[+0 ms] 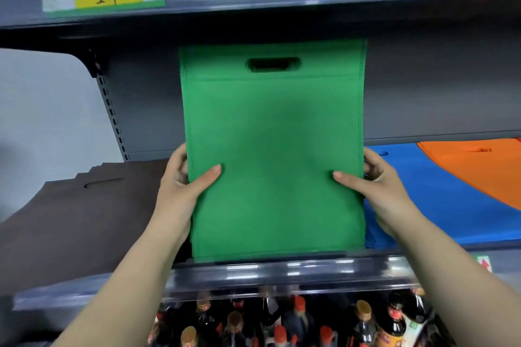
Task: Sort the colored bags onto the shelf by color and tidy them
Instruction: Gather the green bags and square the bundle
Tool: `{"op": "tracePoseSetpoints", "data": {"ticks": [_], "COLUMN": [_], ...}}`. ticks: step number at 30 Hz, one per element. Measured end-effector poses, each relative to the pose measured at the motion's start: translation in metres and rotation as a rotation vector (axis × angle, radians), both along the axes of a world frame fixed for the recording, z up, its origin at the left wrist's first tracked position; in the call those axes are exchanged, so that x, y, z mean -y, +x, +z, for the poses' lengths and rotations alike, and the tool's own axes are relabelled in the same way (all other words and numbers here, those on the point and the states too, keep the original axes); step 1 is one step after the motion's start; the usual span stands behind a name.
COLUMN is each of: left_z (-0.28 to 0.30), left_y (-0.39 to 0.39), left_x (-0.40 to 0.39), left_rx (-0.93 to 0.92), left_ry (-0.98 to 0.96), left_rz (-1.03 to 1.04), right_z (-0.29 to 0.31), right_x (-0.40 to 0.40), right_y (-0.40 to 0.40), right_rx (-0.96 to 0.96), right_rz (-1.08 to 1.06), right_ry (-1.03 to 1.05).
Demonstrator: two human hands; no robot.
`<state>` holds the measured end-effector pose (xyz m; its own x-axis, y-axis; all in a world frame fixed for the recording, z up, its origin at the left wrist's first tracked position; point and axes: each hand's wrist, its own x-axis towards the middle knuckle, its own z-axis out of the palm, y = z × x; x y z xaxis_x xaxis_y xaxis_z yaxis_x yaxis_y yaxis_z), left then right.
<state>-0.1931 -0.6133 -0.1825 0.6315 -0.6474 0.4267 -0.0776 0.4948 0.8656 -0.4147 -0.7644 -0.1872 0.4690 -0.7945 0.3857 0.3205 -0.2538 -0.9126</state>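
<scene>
On the shelf: four colors of bags lie side by side, each color in its own spot.
Green bags: the green stack (273, 149) sits in the middle of the shelf (282, 270), with its bottom edge near the front rail and its handle hole at the far end.
Left hand: the left hand (183, 191) holds the left edge of the green stack, thumb on top and the other fingers tucked round the side.
Right hand: the right hand (377, 186) holds the right edge the same way, thumb on top, fingers round the side.
Brown bags: the brown pile (84, 214) lies flat just beside the green stack on the left.
Blue bags: the blue pile (423, 205) lies flat just beside the green stack on the right.
Orange bags: the orange pile (479, 169) lies on the far right, and one corner rests on top of the blue pile.
Done so far: the colors look split up, and no mixed bags show anywhere in view.
Left to do: I think the green stack needs to be squared up and let go. The orange pile may need a nudge so it does not lie over the blue one.
Cannot tell: whether more bags wait outside the view.
Below: bottles (310, 324) stand on the next level down.
</scene>
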Motion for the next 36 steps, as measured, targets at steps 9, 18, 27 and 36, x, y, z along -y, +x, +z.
{"op": "tracePoseSetpoints", "data": {"ticks": [9,18,27,36], "left_z": [0.020,0.018,0.023,0.038], "left_y": [-0.009,-0.015,-0.011,-0.004], "left_x": [0.016,0.015,0.008,0.011], "left_rx": [0.128,0.157,0.151,0.114], "left_ry": [-0.090,-0.063,-0.012,0.002], "left_rz": [0.058,0.105,0.104,0.023], "right_z": [0.020,0.016,0.014,0.030], "right_x": [0.007,0.005,0.001,0.003], "right_y": [0.013,0.016,0.019,0.017], "right_rx": [0.120,0.061,0.012,0.063], "right_rz": [-0.138,-0.174,-0.213,-0.101], "right_ry": [-0.110,-0.144,-0.158,-0.043]}}
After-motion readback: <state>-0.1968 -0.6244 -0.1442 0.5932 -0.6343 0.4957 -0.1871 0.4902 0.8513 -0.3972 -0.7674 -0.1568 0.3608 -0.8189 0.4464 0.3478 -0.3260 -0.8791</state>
